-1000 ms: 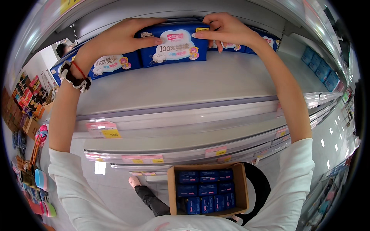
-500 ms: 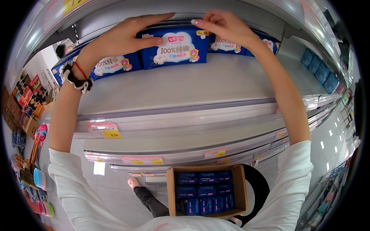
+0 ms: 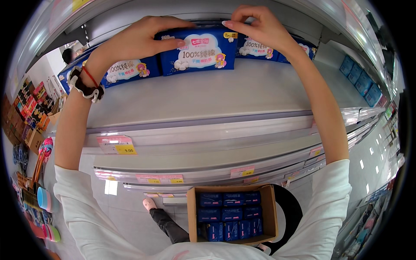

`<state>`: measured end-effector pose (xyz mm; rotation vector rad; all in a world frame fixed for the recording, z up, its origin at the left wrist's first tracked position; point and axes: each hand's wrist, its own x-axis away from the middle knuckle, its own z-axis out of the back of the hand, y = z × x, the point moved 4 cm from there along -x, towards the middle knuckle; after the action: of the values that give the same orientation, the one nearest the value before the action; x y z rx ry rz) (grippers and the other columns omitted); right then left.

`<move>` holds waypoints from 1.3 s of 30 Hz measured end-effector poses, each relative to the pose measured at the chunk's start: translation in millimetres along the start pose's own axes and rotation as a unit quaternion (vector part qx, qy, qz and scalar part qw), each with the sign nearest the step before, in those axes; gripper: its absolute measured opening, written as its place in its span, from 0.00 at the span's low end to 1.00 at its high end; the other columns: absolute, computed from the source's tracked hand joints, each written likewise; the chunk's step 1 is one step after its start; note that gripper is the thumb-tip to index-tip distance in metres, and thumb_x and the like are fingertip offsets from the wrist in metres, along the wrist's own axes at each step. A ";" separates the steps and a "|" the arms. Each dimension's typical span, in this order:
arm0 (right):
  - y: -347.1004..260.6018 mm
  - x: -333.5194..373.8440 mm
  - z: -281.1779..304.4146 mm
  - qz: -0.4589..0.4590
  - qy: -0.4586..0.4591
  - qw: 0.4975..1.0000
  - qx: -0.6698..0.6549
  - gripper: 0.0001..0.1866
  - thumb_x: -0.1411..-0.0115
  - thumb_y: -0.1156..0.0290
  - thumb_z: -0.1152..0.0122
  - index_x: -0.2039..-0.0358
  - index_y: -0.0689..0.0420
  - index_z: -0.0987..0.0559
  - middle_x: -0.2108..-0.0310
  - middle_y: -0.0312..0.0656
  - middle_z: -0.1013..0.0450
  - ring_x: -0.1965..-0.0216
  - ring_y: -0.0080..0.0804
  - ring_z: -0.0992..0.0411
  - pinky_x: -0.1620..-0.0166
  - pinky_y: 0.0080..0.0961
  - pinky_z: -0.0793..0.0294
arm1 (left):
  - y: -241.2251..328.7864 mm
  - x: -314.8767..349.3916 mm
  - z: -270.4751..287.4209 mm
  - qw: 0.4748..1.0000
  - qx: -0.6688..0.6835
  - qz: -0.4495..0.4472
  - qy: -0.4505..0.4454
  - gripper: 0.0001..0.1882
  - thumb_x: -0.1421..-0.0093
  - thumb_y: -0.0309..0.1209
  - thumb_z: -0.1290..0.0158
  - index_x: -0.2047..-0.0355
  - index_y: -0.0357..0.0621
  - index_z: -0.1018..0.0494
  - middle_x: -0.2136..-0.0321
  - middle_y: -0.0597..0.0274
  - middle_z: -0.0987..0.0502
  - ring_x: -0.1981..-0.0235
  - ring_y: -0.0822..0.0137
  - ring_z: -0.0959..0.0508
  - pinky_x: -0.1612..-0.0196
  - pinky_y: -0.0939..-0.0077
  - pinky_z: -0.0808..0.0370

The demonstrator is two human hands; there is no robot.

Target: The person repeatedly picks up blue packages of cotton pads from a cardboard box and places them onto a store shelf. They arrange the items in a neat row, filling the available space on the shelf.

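A blue pack of sanitary pads [image 3: 199,52] stands upright at the back of the grey shelf, its printed front toward me. Around its upper left part is my left hand [image 3: 158,38], thumb against the front and fingers stretched over the top edge. My right hand [image 3: 255,27] is at the pack's upper right corner, thumb tip by the top edge and fingers bent apart from it. Similar packs stand in the same row, one on the left [image 3: 130,72] and others on the right [image 3: 255,49], partly behind my arms.
Below me an open cardboard box [image 3: 276,214] holds several more blue packs on a black round stool [image 3: 292,212]. Small light-blue packs [image 3: 362,80] line the shelf's right end. Price tags [image 3: 117,145] run along the shelf edges. An upper shelf [image 3: 203,8] hangs above my hands.
The front blue pack has shifted slightly right and up. My right hand has moved a little right, its fingers lifting farther from the thumb. My left hand stays on the pack.
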<state>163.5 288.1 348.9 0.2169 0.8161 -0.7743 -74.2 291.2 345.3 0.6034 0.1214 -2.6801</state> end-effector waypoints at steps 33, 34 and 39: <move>-47.6 27.8 16.0 -0.097 -0.098 0.990 0.010 0.31 0.44 0.57 0.36 0.43 0.58 0.29 0.46 0.46 0.30 0.46 0.37 0.31 0.45 0.27 0.32 | 14.0 -2.4 6.1 0.995 -0.031 -0.095 0.030 0.22 0.41 0.26 0.49 0.45 0.38 0.32 0.50 0.46 0.26 0.52 0.55 0.25 0.47 0.70 0.32; -60.4 40.4 26.1 -0.057 -0.084 0.993 0.056 0.31 0.45 0.60 0.36 0.43 0.58 0.30 0.45 0.47 0.31 0.45 0.39 0.31 0.45 0.29 0.33 | 16.7 -1.3 8.1 0.992 -0.039 -0.112 0.033 0.22 0.41 0.26 0.49 0.45 0.38 0.32 0.51 0.46 0.26 0.52 0.55 0.25 0.47 0.70 0.32; -165.9 114.8 43.6 -0.007 0.030 0.970 0.241 0.19 0.44 0.71 0.38 0.53 0.61 0.27 0.57 0.44 0.26 0.56 0.31 0.28 0.54 0.25 0.28 | 8.9 5.2 -2.1 0.999 0.002 -0.033 -0.030 0.23 0.37 0.26 0.53 0.41 0.52 0.34 0.43 0.53 0.32 0.47 0.58 0.28 0.45 0.69 0.30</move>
<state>123.0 88.8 313.8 0.6718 0.6752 -0.9772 -74.3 281.5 341.2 0.5276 0.1209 -2.7611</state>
